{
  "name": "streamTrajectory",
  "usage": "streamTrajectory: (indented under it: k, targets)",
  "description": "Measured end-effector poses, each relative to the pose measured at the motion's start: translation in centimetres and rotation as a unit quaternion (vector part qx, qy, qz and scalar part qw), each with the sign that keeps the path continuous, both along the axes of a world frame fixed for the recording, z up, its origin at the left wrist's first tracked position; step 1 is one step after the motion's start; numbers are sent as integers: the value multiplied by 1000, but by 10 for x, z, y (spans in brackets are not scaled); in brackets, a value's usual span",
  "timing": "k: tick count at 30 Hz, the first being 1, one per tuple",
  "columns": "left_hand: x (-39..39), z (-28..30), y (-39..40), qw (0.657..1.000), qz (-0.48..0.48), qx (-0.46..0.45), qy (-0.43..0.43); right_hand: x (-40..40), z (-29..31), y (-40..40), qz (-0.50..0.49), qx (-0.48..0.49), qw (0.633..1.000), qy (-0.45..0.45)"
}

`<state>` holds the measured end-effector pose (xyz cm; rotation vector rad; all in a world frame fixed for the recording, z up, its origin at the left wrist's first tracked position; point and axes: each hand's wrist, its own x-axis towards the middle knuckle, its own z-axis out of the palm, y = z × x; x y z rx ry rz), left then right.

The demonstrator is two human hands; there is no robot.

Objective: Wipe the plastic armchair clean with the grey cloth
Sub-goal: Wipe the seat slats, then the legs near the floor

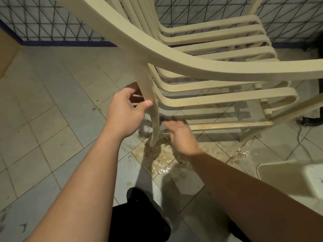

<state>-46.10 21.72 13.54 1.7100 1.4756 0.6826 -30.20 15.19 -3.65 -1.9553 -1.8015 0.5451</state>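
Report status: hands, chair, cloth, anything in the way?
Left hand gripping front leg of the stacked armchairs. Right hand low beside the leg, blurred; cloth not clearly visible. Dirty wet patch on floor underneath.

We are seeing cream plastic armchairs (218,39), pale grey floor tiles (43,102) showing brown stains (162,159), and a far white wall (52,20) carrying black crisscross lines.

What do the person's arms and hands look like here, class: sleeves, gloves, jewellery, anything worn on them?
Both forearms are bare for all that shows: no sleeves come into view. The left hand and right hand wear no gloves, and no watch, bracelet or ring is visible on either. The left thumbnail is short and plain. Further down, only dark clothing and a black shoe show.
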Motion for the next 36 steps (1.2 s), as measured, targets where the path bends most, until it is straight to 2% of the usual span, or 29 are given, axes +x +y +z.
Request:
streamTrajectory:
  k: [2,5,8,10,12,14,16,19,21,23,26,28,30,32,36]
  targets:
    - [0,0,-1,1000,-5,8,-1,-13,-6,-2,60,-69,996,-9]
    - [-1,-2,0,1000,-6,12,0,-6,-13,-13,29,-83,996,-12]
    - [-2,-3,0,1000,-5,13,-9,-6,-3,-19,-84,-36,989,120]
    - [-2,-1,0,1000,-7,13,-17,-19,22,-17,-168,40,950,261]
    - [-3,0,0,1000,-10,13,-21,-45,54,-10,-200,139,897,369]
    - [-4,1,1,1000,-17,5,-25,-72,75,-5,-223,203,860,413]
    - [-6,1,2,999,-24,-9,-35,-84,75,-2,-260,180,839,442]
    - [-6,3,2,999,-34,-16,-37,-69,51,-3,-277,27,848,450]
    - [-9,4,3,998,-44,-27,-41,-52,43,-7,-266,-37,855,444]
    - [-13,6,3,995,-66,-41,-58,-44,50,-16,-278,-18,846,455]
    - [-18,10,4,992,-66,-33,-99,-45,84,-25,-292,127,817,480]
    - [-18,14,3,989,-52,-13,-134,-54,111,-17,-239,214,824,466]
    - [-15,18,3,983,-46,-3,-179,-68,124,-1,-212,254,841,429]
    - [-14,18,3,981,-45,11,-188,-80,121,9,-246,237,839,424]
    - [-13,15,6,982,-34,8,-186,-80,81,5,-325,72,865,377]
